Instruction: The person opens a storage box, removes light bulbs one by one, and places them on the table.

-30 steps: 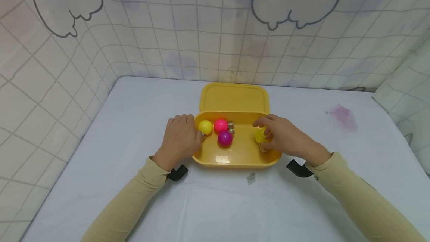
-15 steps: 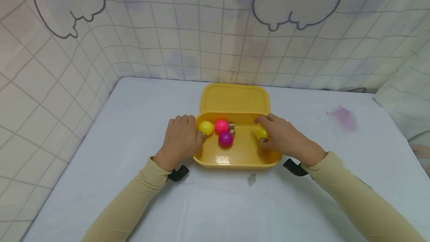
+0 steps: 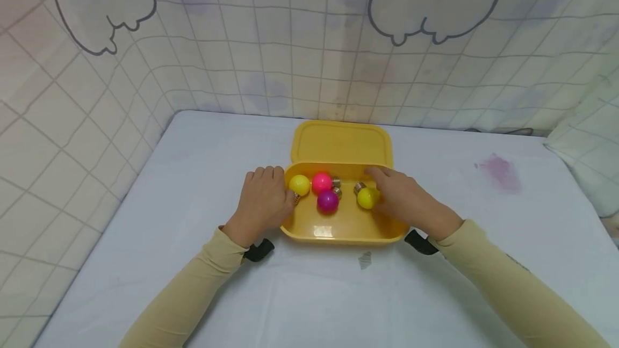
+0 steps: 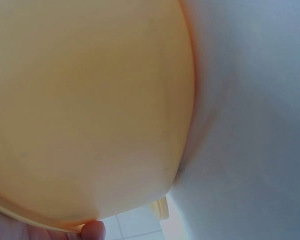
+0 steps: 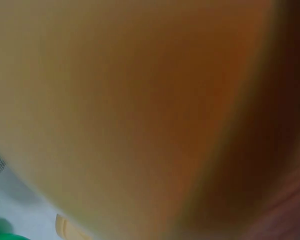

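Note:
A yellow box point(image 3: 340, 230) holds several toy light bulbs. In the head view, my left hand point(image 3: 263, 197) grips the box's left end. The left wrist view has the box's outer wall point(image 4: 90, 110), with fingertips point(image 4: 92, 230) at the rim. My right hand point(image 3: 403, 200) reaches over the right end, fingers loosely bent beside a yellow bulb point(image 3: 367, 198), whose metal base points up-left. Left of it lie a pink bulb point(image 3: 321, 182), a purple bulb point(image 3: 328, 202) and a second yellow bulb point(image 3: 299, 185), near my left thumb. A blurred yellow surface fills most of the right wrist view.
The yellow lid point(image 3: 342, 141) lies flat behind the box on a white-covered table point(image 3: 217, 144). A grey scrap point(image 3: 365, 260) is in front, and a pink stain point(image 3: 500, 172) marks the right side. A patterned curtain point(image 3: 309, 42) hangs behind. A green rounded thing point(image 5: 10, 237) shows in the right wrist view.
The right-hand yellow bulb has shifted left, and its base has turned from pointing down to up-left. My right hand has moved slightly left; my left hand keeps its grip on the box.

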`<state>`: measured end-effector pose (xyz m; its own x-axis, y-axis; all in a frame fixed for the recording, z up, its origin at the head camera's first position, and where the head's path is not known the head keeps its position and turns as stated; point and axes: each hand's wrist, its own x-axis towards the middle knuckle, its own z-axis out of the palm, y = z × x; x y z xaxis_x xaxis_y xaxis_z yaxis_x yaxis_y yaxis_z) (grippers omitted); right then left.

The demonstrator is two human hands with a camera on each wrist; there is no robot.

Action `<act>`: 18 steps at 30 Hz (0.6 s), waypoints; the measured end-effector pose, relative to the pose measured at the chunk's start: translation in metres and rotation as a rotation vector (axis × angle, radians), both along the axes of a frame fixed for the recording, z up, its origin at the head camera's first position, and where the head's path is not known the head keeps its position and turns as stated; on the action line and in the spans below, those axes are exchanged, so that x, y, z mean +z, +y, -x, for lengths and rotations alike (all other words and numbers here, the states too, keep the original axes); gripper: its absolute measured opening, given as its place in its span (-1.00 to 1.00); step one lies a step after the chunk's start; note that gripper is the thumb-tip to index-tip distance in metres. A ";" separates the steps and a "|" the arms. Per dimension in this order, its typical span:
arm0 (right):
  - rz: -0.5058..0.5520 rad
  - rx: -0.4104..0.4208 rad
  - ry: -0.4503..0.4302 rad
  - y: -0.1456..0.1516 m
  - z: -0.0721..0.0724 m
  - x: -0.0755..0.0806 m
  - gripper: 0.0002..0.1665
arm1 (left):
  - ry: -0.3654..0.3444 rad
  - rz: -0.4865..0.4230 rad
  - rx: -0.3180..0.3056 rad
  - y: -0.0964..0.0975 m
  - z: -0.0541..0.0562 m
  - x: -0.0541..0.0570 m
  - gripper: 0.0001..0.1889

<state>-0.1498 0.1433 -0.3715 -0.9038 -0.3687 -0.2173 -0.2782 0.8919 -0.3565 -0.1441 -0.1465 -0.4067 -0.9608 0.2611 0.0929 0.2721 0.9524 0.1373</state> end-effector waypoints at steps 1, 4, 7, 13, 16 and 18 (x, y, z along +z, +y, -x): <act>0.006 -0.004 -0.016 0.000 0.001 0.001 -0.18 | 0.002 0.000 0.000 0.000 0.000 0.000 -0.76; 0.042 0.008 -0.047 0.003 0.004 0.002 -0.13 | 0.009 0.004 -0.004 0.000 0.001 -0.001 -0.76; 0.085 0.042 -0.038 0.007 0.007 0.002 -0.11 | 0.018 0.006 -0.006 0.000 0.001 -0.001 -0.76; 0.112 0.049 -0.014 0.008 0.011 -0.001 -0.10 | 0.016 0.004 0.001 0.000 0.001 0.000 -0.77; 0.108 0.058 -0.007 0.006 0.014 -0.002 -0.17 | 0.006 0.005 0.002 0.000 0.001 0.000 -0.76; 0.106 0.069 0.001 0.006 0.015 -0.003 -0.22 | 0.006 0.006 0.003 0.000 0.001 -0.001 -0.76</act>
